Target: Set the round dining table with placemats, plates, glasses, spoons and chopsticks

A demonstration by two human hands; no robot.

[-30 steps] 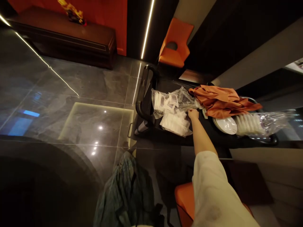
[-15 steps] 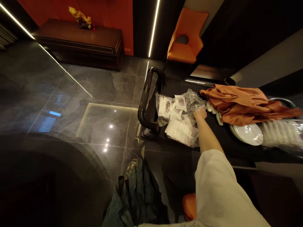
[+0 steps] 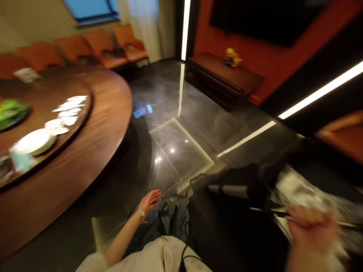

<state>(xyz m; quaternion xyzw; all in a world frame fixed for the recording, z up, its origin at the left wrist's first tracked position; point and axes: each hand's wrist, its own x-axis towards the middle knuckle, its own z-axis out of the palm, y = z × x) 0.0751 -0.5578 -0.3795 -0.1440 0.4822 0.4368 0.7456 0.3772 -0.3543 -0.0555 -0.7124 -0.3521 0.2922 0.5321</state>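
My right hand (image 3: 314,226) is closed in a fist at the lower right, blurred by motion. It grips a thin stick-like thing (image 3: 279,212), dark with a pale tip, that juts out to either side; its exact kind is too smeared to name. Just behind and under the fist lies a pile of white packets in clear plastic (image 3: 300,185) on the black cart (image 3: 232,223). My left hand (image 3: 150,202) hangs with fingers spread and nothing in it, in front of dark blue-green clothing at my waist.
At left stands a round wooden table (image 3: 110,113) with a turntable bearing a stack of white plates (image 3: 35,141), small white dishes and greenery (image 3: 11,113). Orange chairs (image 3: 102,45) line the wall. A low dark cabinet (image 3: 224,79) stands across the tiled floor (image 3: 181,147).
My view has swung left, bringing the round table and my left hand into sight. My right hand, earlier at the plastic-wrapped packets, now holds a thin stick-like thing above them.
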